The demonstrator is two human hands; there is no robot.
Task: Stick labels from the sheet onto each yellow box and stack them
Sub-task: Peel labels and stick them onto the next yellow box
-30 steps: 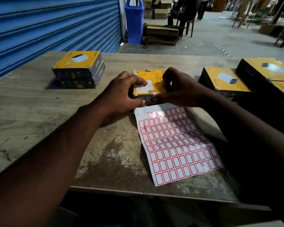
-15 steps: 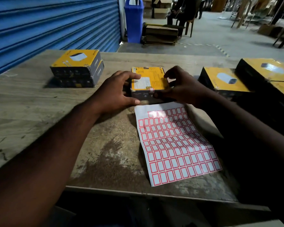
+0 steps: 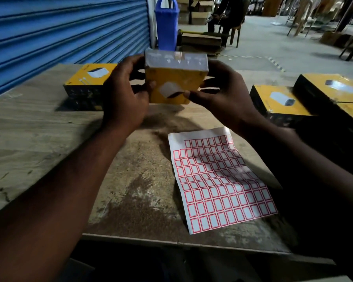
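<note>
A yellow box (image 3: pixel 172 80) hangs in the air above the table, tilted so its yellow picture face turns toward me and a grey side faces up. My left hand (image 3: pixel 123 94) grips its left side and my right hand (image 3: pixel 218 92) grips its right side. Below the hands, the label sheet (image 3: pixel 218 180) with red-bordered stickers lies flat on the wooden table (image 3: pixel 39 139). A stack of two yellow boxes (image 3: pixel 86 86) stands at the back left. Several more yellow boxes (image 3: pixel 281 102) sit at the right.
A blue roller shutter (image 3: pixel 59 33) runs along the left behind the table. A blue bin (image 3: pixel 167 23) stands past the far edge, with cardboard boxes and a seated person (image 3: pixel 226 11) beyond. The table's near edge (image 3: pixel 171 241) is close to me.
Both hands lifted the yellow box off the table from just above the label sheet and turned it over, so the picture face now shows instead of the face with the white panel.
</note>
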